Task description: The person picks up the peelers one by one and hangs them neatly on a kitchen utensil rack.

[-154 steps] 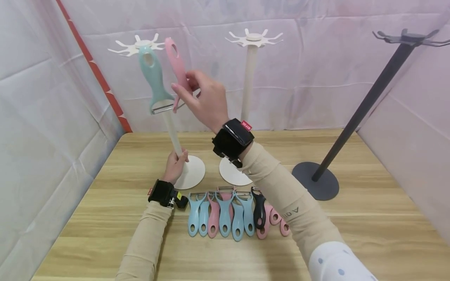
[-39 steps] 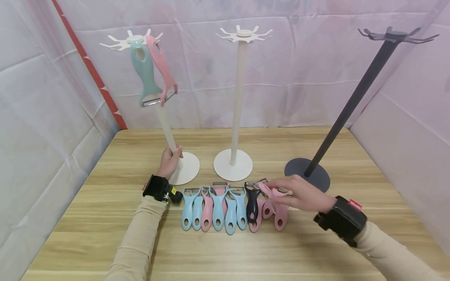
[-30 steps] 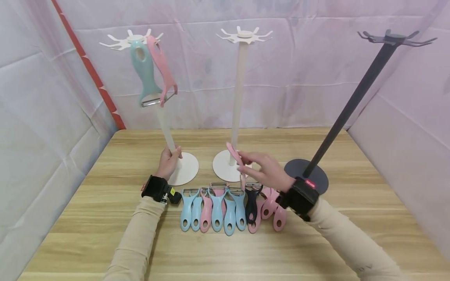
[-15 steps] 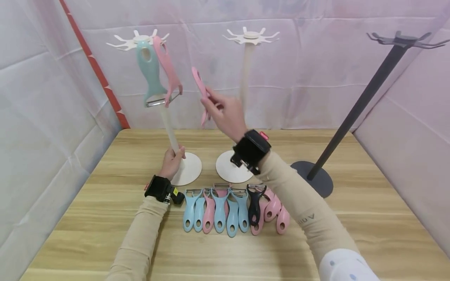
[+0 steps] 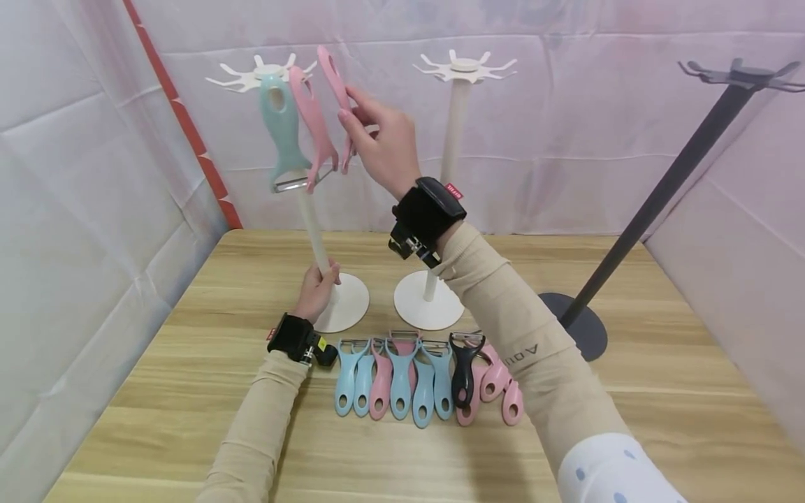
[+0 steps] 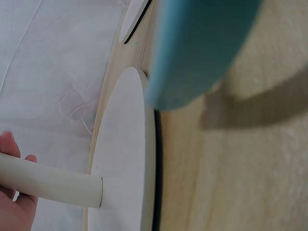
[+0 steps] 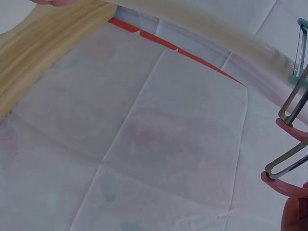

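Note:
My left hand (image 5: 319, 279) grips the pole of the left white hook stand (image 5: 312, 223) just above its round base (image 6: 125, 159). A teal peeler (image 5: 281, 129) and a pink peeler (image 5: 311, 122) hang from the stand's top hooks (image 5: 260, 71). My right hand (image 5: 358, 122) pinches another pink peeler (image 5: 333, 80) and holds it upright beside those hooks, handle hole up. In the right wrist view the peeler's metal blade (image 7: 288, 161) shows at the right edge, near the pole (image 7: 216, 29). Several blue, pink and black peelers (image 5: 415, 377) lie in a row on the wooden table (image 5: 660, 391).
A second white hook stand (image 5: 462, 98) stands bare behind my right arm. A dark grey stand (image 5: 666, 188) leans at the right, with its base (image 5: 591, 335) on the table. Pale fabric walls (image 5: 94, 181) close in the left, back and right.
My right hand took a pink peeler from the right end of the row and raised it up and left to the left stand's hooks. My left hand kept hold of the pole.

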